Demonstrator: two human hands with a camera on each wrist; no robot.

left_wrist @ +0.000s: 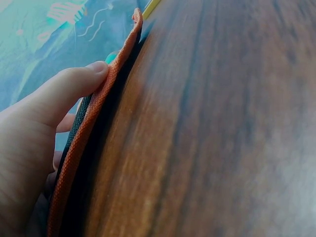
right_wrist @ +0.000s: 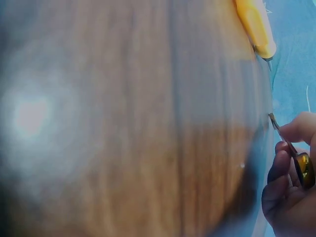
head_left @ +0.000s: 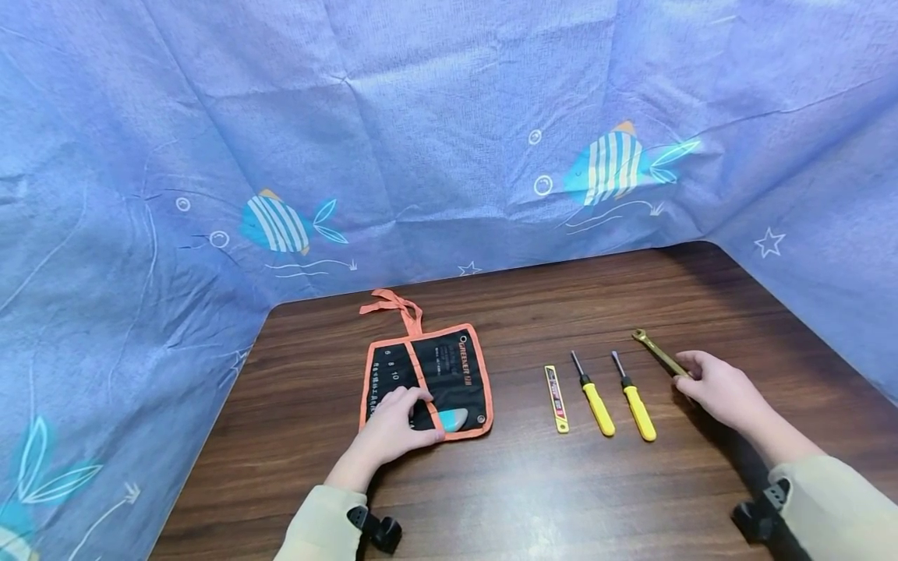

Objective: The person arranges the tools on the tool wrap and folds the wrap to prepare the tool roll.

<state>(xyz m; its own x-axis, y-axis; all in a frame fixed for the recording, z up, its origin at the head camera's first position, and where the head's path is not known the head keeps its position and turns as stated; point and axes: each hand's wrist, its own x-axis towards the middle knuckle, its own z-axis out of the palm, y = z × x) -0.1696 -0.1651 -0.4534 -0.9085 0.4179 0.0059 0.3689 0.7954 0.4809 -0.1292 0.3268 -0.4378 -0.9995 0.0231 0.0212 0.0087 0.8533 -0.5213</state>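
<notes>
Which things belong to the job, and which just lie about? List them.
Job in hand, it seems:
black tool pouch, pinched by the left hand
wrench, held by the right hand
teal item beside the left thumb

Apparently just lying about:
two yellow-handled screwdrivers
flat yellow strip

Pouch [head_left: 449,366]: black, orange-edged, lettered, spread on the worktop [head_left: 505,483]; orange ties [head_left: 411,318] trail from its far edge, left hand [head_left: 396,425] gripping its near edge.
Turquoise piece [head_left: 453,420]: rounded, partly showing in the pouch.
Wrench [head_left: 658,352]: brassy, slanting away leftward, pinched in the right hand [head_left: 719,389].
</notes>
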